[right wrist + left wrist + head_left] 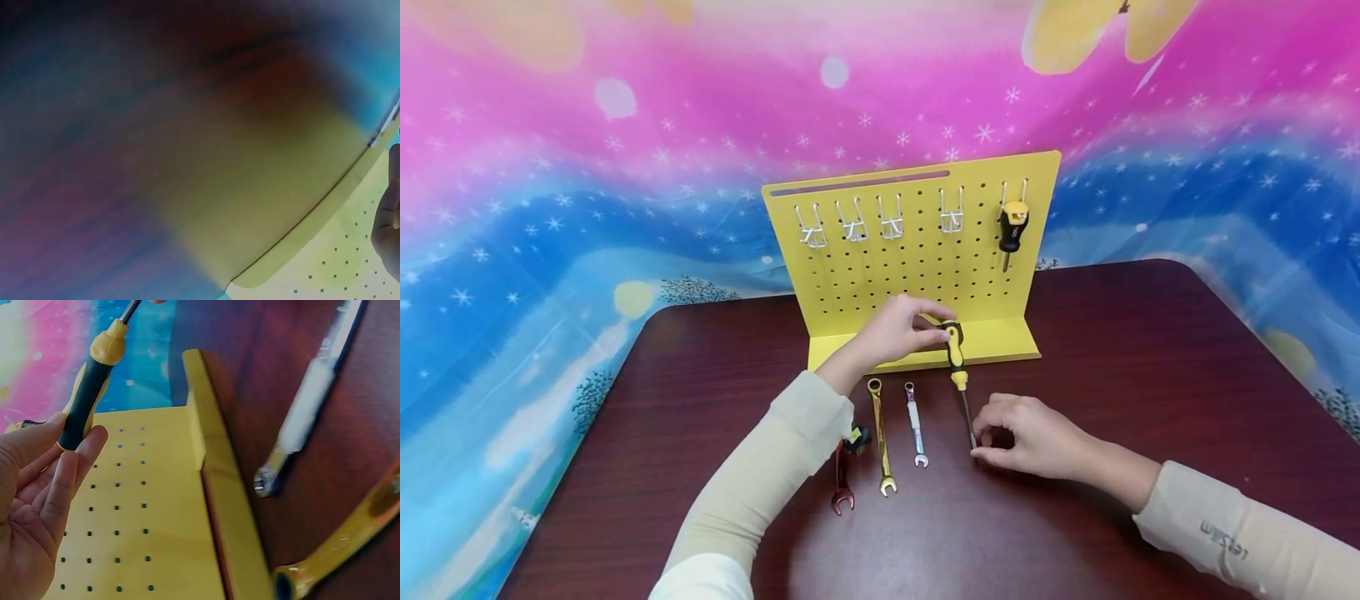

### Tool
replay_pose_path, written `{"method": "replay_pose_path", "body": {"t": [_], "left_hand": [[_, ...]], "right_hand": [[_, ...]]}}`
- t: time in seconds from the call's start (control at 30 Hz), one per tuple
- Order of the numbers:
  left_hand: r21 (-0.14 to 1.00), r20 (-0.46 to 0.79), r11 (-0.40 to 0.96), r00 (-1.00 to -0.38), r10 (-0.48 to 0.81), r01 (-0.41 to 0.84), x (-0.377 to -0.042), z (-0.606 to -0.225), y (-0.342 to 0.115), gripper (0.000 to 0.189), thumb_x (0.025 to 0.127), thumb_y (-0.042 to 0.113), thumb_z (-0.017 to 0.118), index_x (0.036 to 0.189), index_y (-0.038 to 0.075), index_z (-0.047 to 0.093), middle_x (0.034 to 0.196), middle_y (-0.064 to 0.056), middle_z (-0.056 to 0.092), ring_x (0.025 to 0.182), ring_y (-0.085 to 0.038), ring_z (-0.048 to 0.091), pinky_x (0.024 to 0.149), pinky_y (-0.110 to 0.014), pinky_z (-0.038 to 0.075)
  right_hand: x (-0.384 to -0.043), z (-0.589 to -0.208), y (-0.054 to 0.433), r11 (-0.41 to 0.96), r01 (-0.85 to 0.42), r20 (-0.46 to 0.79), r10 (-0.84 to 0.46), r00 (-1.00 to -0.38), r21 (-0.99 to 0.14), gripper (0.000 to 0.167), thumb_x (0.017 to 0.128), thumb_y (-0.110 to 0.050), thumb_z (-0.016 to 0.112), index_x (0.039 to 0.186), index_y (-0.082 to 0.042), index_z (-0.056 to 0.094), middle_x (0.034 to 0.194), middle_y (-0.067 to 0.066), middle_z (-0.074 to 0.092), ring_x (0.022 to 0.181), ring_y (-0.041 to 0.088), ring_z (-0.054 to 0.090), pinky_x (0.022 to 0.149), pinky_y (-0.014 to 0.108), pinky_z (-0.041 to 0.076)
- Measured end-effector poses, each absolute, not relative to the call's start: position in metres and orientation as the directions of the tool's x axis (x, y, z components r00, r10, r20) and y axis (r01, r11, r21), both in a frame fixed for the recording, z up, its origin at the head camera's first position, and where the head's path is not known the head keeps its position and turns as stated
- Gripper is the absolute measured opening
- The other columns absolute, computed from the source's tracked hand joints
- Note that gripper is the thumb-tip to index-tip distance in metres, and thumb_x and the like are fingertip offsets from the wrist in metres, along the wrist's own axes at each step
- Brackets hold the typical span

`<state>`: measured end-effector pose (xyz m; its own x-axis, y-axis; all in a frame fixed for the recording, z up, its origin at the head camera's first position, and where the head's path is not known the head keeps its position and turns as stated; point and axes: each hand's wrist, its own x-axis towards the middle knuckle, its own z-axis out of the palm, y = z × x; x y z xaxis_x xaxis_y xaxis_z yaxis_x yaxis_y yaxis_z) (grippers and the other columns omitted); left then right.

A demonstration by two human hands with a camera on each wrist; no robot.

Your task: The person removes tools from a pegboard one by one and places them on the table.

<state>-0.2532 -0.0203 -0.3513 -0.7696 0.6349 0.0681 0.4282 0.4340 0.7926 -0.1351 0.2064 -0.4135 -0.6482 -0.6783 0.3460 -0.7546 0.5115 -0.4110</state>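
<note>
A long screwdriver [956,354] with a yellow-and-black handle is held between both hands, in front of the pegboard foot. My left hand [901,332] pinches the butt end of its handle between thumb and fingers, which the left wrist view shows close up on the handle [87,403]. Down at the tip of the shaft [967,417], my right hand [1033,437] pinches the metal between thumb and forefinger. Left of the screwdriver lie a silver combination wrench [915,425] with a white wrap, a gold combination wrench [882,437] and a red wrench [841,479], partly hidden by the left sleeve.
Behind the hands stands a yellow pegboard [910,275] with several metal hooks [891,225]. A stubby screwdriver [1012,225] hangs at its right. A small black-and-green object [857,437] sits beside the left sleeve. All rests on a dark red-brown table [1112,350] before a printed cloth [700,125].
</note>
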Motion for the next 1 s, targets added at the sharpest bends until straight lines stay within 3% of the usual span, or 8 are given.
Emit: {"method": "replay_pose_path", "body": {"t": [0.4, 0.67, 0.9, 1.0], "left_hand": [[0.749, 0.020, 0.476, -0.734, 0.679, 0.461, -0.246, -0.375, -0.021, 0.033, 0.094, 0.016, 0.069, 0.124, 0.002, 0.068, 0.120, -0.009, 0.073, 0.104, -0.020, 0.072, 0.085, -0.023, 0.057], [0.696, -0.006, 0.520, -0.720, 0.694, 0.495, -0.244, -0.387, -0.021, 0.030, 0.094, 0.017, 0.070, 0.120, 0.004, 0.071, 0.116, -0.006, 0.074, 0.100, -0.019, 0.073, 0.080, -0.022, 0.057], [0.633, -0.012, 0.549, -0.703, 0.711, 0.545, -0.241, -0.393, -0.019, 0.026, 0.094, 0.019, 0.070, 0.116, 0.007, 0.073, 0.115, -0.005, 0.075, 0.104, -0.017, 0.071, 0.087, -0.024, 0.056], [0.644, -0.026, 0.549, -0.701, 0.712, 0.534, -0.240, -0.395, -0.018, 0.026, 0.093, 0.018, 0.070, 0.117, 0.007, 0.073, 0.115, -0.006, 0.074, 0.099, -0.015, 0.071, 0.083, -0.022, 0.056]], "right_hand": [[-0.122, -0.419, 0.203, 0.520, -0.751, 0.281, -0.711, -0.645, -0.406, 0.016, 0.080, -0.022, 0.082, 0.079, -0.023, 0.065, 0.072, -0.015, 0.056, 0.069, -0.001, 0.049, 0.062, 0.010, 0.042], [-0.118, -0.420, 0.203, 0.512, -0.753, 0.251, -0.731, -0.635, -0.414, 0.019, 0.078, -0.024, 0.083, 0.078, -0.025, 0.063, 0.073, -0.016, 0.055, 0.072, -0.001, 0.050, 0.063, 0.010, 0.042], [-0.115, -0.419, 0.203, 0.502, -0.759, 0.232, -0.748, -0.622, -0.415, 0.021, 0.078, -0.027, 0.083, 0.077, -0.025, 0.063, 0.073, -0.016, 0.054, 0.073, -0.002, 0.048, 0.063, 0.010, 0.041], [-0.115, -0.419, 0.202, 0.508, -0.763, 0.227, -0.752, -0.619, -0.400, 0.023, 0.076, -0.029, 0.084, 0.075, -0.026, 0.061, 0.071, -0.016, 0.053, 0.072, -0.002, 0.047, 0.063, 0.008, 0.039]]}}
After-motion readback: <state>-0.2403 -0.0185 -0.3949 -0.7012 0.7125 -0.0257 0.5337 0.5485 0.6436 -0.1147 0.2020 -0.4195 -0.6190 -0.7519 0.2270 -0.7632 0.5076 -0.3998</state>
